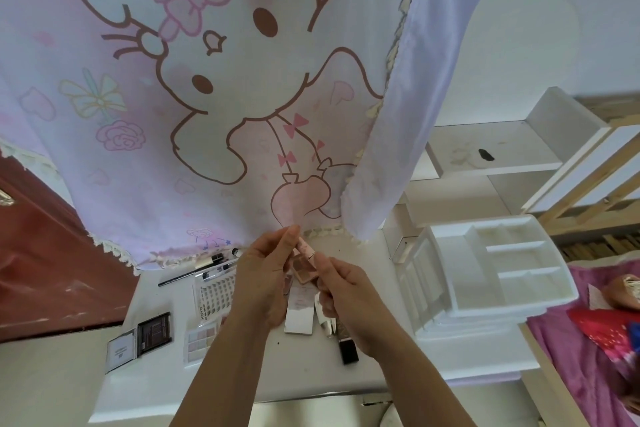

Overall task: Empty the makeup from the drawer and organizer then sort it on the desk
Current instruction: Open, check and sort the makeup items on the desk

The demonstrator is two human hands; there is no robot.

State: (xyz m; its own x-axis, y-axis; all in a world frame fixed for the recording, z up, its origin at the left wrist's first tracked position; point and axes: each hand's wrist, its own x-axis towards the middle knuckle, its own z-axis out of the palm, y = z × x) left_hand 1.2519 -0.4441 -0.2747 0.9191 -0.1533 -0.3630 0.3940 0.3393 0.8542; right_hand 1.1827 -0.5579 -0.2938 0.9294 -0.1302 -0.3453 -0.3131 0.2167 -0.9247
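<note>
Both hands meet above the middle of the smooth white counter (pixel 242 374). The left hand (pixel 265 274) and the right hand (pixel 341 291) pinch a small, flat pink palette (pixel 305 263) between their fingertips, its lid swung open to show dusty brown pans inside.

Beneath them lie more pieces: a slim white rectangular box (pixel 300 310), a glossy black square-ended tube (pixel 347 350), a pale pastel eyeshadow palette (pixel 201 340), a clear sheet of press-on nails (pixel 215 295), a dark compact (pixel 154 329) beside a white card-like case (pixel 121 354), and a thin black pencil (pixel 180 278) near the back.

To the right stands a white plastic organizer (pixel 491 270) with shallow rectangular compartments, all bare. Behind it a white drawer (pixel 491 149) is pulled open, with a dark smudge on its floor. A soft pink cartoon-rabbit curtain (pixel 207 80) with a fringed hem hangs over the counter's far edge.
</note>
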